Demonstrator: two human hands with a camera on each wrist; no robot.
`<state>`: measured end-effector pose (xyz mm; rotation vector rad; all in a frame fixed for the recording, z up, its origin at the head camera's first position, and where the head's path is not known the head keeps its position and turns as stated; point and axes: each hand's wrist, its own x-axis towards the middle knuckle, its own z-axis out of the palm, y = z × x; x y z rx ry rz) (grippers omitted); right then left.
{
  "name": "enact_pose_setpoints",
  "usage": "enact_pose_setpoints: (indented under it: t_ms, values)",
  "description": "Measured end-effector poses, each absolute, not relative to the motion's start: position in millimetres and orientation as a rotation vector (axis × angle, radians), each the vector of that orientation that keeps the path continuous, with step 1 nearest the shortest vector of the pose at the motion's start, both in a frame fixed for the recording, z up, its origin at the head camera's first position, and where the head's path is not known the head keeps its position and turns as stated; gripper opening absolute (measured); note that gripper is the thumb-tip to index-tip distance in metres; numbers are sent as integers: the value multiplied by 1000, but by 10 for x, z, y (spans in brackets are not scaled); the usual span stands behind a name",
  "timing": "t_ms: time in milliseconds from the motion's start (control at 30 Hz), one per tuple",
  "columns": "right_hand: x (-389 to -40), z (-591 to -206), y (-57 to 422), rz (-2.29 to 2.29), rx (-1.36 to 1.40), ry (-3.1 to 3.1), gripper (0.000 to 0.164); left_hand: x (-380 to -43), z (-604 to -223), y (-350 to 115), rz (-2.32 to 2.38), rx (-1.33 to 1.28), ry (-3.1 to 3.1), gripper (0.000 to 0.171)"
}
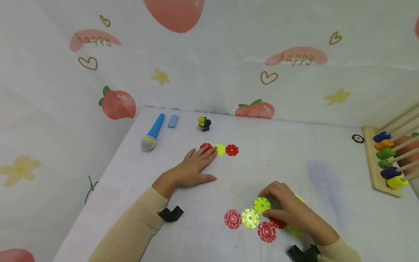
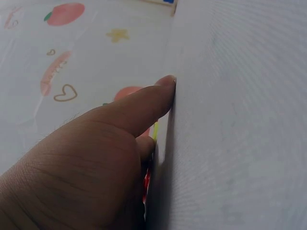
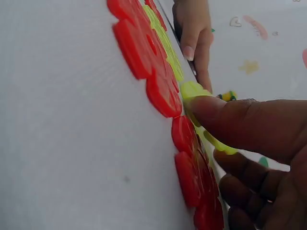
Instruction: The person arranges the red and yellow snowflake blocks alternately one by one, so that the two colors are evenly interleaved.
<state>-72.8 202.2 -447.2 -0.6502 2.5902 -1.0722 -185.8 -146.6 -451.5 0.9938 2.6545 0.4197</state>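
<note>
Three slotted discs form a row on the middle of the worktop (image 1: 281, 145): left red disc (image 1: 204, 145), middle yellow disc (image 1: 220, 149) and right red disc (image 1: 231, 150). The left hand (image 1: 191, 171) lies flat, fingers extended and thumb spread to the side; its fingers cover part of the left red disc and reach the edge of the middle yellow disc.

The right hand (image 1: 291, 207) pinches the held yellow disc (image 1: 262, 206) between thumb and fingers. In the head view, this disc appears at the upper right of the near yellow disc (image 1: 250, 218); whether the two touch cannot be determined. The near red disc (image 1: 233, 219) sits just left of the near yellow disc. The lower red disc (image 1: 266, 232) lies below the held disc. Further red and yellow discs are partly hidden by the right hand.

Surrounding items: a blue microphone (image 1: 154, 131) and a light blue block (image 1: 173, 121) at the far left; a small multicoloured toy (image 1: 204, 123) behind the row; a black ring-shaped part (image 1: 358, 138) beside a wooden bead rack (image 1: 373, 163) at the right.
</note>
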Motion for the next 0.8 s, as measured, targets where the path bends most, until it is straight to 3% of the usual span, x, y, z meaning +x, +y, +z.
enact_pose_setpoints:
  t_ms: [233, 500, 800]
  values:
    - [-801, -4274, 1935, -1287, -446, 2571, 18, -1855, -4509, -1455, 416, 983, 2656, 89]
    - [-1273, -4015, 1831, -1435, -371, 2678, 23, -1859, -4511, -1454, 401, 968, 2655, 89]
    - [-1944, -4209, 1681, -1325, -150, 2590, 29, -1865, -4518, -1456, 396, 965, 2648, 90]
